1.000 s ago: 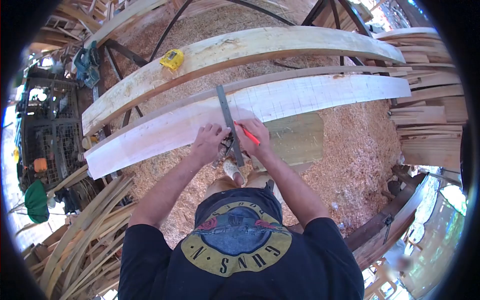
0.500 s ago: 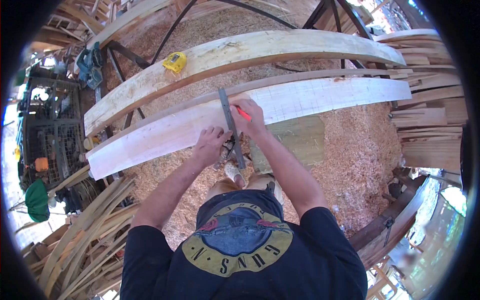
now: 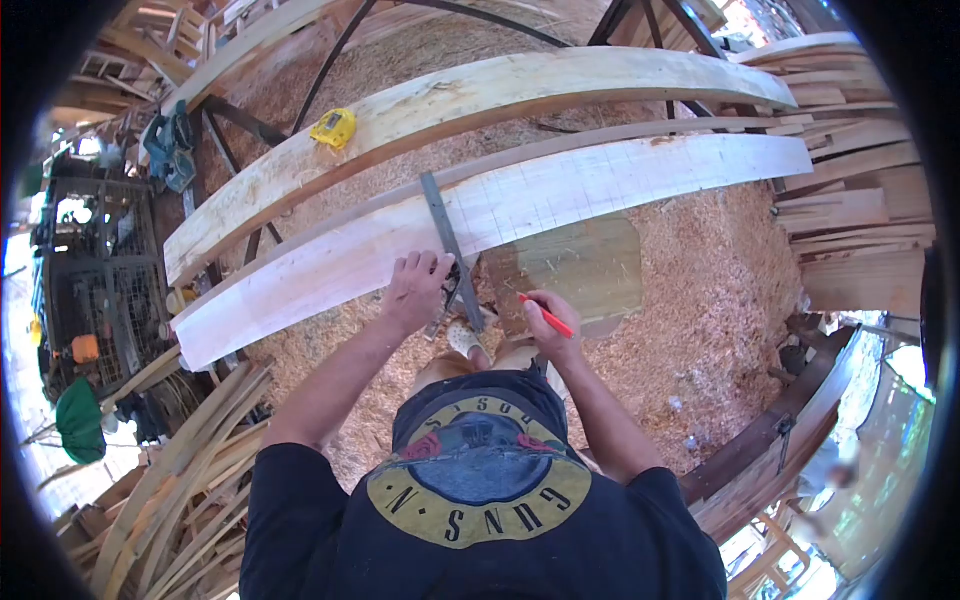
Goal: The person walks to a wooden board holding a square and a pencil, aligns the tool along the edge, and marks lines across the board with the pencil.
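Observation:
Across the pale curved board (image 3: 320,262) lies the metal blade of a combination square (image 3: 440,213), its lower end sticking out past the board's near edge. My left hand (image 3: 416,290) is closed on the square's dark head at that edge, the fingertips partly hidden. Away from the board, my right hand (image 3: 552,325) grips a red pencil (image 3: 557,322), its tip pointing up and left. Several thin pencil lines cross the board to the right of the blade.
Behind lies a second thick curved beam (image 3: 440,95) with a yellow tape measure (image 3: 333,128) on it. Stacked planks (image 3: 840,210) stand at right, curved strips (image 3: 170,450) at lower left. Shavings cover the floor around a flat wooden panel (image 3: 590,265).
My right hand has drawn back from the blade, down and to the right, with the pencil. My left hand stays at the square, which keeps its place on the board.

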A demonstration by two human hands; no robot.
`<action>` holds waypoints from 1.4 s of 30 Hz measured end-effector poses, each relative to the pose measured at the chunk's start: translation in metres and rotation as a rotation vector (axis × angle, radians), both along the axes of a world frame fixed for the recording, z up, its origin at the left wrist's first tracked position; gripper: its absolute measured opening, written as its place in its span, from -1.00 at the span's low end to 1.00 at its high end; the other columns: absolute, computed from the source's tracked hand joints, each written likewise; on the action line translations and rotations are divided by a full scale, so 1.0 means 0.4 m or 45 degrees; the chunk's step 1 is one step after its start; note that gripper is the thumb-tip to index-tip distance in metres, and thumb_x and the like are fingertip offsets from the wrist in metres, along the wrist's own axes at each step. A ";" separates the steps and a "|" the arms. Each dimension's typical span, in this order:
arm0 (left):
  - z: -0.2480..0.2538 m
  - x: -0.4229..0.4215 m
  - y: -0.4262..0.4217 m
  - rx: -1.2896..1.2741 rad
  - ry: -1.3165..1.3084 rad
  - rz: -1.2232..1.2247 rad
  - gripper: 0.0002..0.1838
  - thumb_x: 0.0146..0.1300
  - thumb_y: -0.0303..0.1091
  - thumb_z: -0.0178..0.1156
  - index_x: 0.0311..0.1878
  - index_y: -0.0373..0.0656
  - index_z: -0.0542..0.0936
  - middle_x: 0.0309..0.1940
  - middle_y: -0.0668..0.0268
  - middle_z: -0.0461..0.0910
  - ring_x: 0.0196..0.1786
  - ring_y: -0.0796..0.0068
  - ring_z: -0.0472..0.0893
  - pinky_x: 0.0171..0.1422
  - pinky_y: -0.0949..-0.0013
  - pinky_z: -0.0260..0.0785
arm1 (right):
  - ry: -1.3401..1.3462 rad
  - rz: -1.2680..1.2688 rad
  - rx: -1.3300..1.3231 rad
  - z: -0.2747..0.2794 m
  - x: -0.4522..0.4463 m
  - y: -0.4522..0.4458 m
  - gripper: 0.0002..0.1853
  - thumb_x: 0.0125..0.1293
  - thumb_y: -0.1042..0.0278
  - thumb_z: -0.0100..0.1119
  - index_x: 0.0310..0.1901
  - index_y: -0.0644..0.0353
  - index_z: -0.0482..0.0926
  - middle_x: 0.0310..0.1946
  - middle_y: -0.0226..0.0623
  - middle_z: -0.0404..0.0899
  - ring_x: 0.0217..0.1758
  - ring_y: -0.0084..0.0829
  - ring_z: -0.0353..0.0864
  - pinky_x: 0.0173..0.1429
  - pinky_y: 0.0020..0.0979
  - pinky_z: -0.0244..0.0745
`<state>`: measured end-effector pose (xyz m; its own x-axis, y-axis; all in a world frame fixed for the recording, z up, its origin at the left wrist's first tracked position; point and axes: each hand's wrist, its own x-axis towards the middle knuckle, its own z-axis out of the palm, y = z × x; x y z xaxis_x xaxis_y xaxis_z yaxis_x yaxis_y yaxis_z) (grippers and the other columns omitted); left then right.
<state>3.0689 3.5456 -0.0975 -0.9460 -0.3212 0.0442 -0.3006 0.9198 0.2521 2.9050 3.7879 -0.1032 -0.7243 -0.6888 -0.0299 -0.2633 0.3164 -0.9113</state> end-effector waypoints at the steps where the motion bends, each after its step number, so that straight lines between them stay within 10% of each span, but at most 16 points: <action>1: 0.000 -0.003 0.002 0.001 -0.005 -0.005 -0.40 0.07 -0.42 0.31 0.27 -0.12 0.57 0.02 0.17 0.53 0.13 0.10 0.52 0.19 0.04 0.34 | -0.004 -0.025 0.011 -0.009 0.001 0.012 -0.81 0.39 0.34 0.35 -0.09 0.27 0.74 -0.21 -0.07 0.77 -0.13 -0.19 0.81 -0.02 -0.25 0.68; 12: 0.098 0.020 -0.019 0.184 0.547 -0.021 -0.53 0.02 -0.42 0.36 0.05 -0.26 0.52 -0.07 0.03 0.54 -0.02 -0.12 0.57 0.05 -0.04 0.46 | -0.058 -0.018 0.019 -0.031 0.008 0.022 -0.75 0.42 0.24 0.31 -0.09 0.27 0.74 -0.23 -0.10 0.78 -0.19 -0.25 0.80 -0.07 -0.29 0.67; 18: 0.310 0.045 0.011 0.579 0.660 0.228 -0.59 0.18 -0.41 0.48 0.05 -0.23 0.56 -0.22 0.13 0.58 -0.27 0.25 0.66 -0.15 0.28 0.49 | -0.268 -0.116 0.015 -0.055 0.019 0.053 -0.71 0.42 0.19 0.31 -0.07 0.29 0.73 -0.28 -0.13 0.77 -0.24 -0.39 0.76 -0.11 -0.35 0.63; 23: 0.276 0.047 0.011 0.841 0.359 0.294 -0.74 0.22 -0.41 0.48 -0.09 -0.26 0.65 -0.25 0.17 0.62 -0.25 0.18 0.68 -0.14 0.23 0.50 | -0.312 -0.143 0.047 -0.078 0.018 0.070 -0.69 0.41 0.18 0.32 -0.06 0.29 0.73 -0.32 -0.14 0.77 -0.25 -0.40 0.76 -0.10 -0.33 0.63; 30: -0.009 0.029 -0.037 0.397 0.444 0.139 -0.77 0.22 -0.38 0.45 -0.09 -0.17 0.69 -0.15 0.15 0.65 -0.06 -0.03 0.63 0.07 0.04 0.46 | -0.164 -0.117 0.100 -0.059 0.036 0.062 -0.71 0.41 0.18 0.31 -0.09 0.28 0.75 -0.29 -0.14 0.79 -0.22 -0.32 0.79 -0.06 -0.27 0.66; 42: -0.068 -0.006 -0.051 0.165 0.488 -0.006 -0.79 0.31 -0.26 0.36 -0.04 -0.06 0.69 -0.15 0.19 0.61 -0.03 0.00 0.57 0.06 -0.02 0.36 | -0.326 -0.107 0.033 -0.074 0.061 0.080 -0.71 0.42 0.22 0.30 -0.09 0.33 0.72 -0.30 -0.14 0.80 -0.22 -0.41 0.80 -0.08 -0.34 0.67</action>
<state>3.0665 3.5252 -0.1245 -0.8703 -0.3432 0.3533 -0.1583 0.8741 0.4591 2.9296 3.8198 -0.1326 -0.7454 -0.6232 -0.2365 0.0030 0.3517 -0.9361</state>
